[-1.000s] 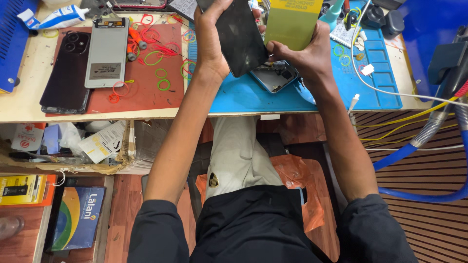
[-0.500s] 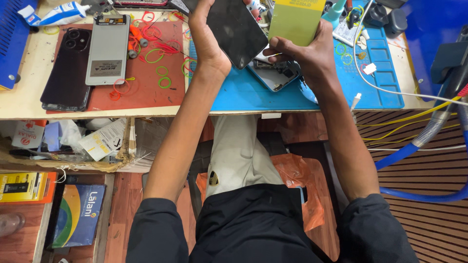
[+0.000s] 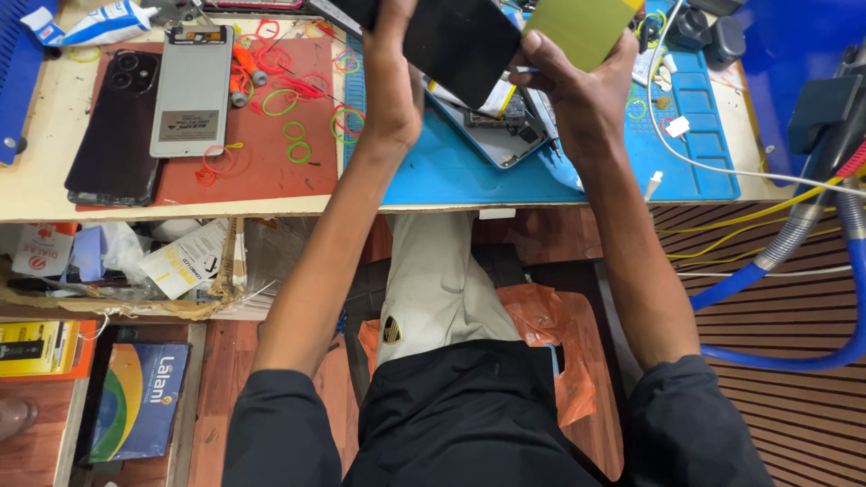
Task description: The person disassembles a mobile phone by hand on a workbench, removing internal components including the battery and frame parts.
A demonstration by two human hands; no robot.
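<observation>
Hands raised at upper centre of frame: left hand (image 3: pixel 397 86) fingers gripping black screen panel (image 3: pixel 460 41), lifted clear; right hand (image 3: pixel 577 90) pinching green card (image 3: pixel 582 27); opened phone body (image 3: pixel 501 135) beyond on blue mat (image 3: pixel 469 176), reassembly not yet done

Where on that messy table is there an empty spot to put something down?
Bare room: the blue mat along its front edge, below the opened phone. Also the red mat's front part, right of the black phone. Crowded: rubber bands higher on the red mat, and small parts in the blue mat's right compartments.
</observation>
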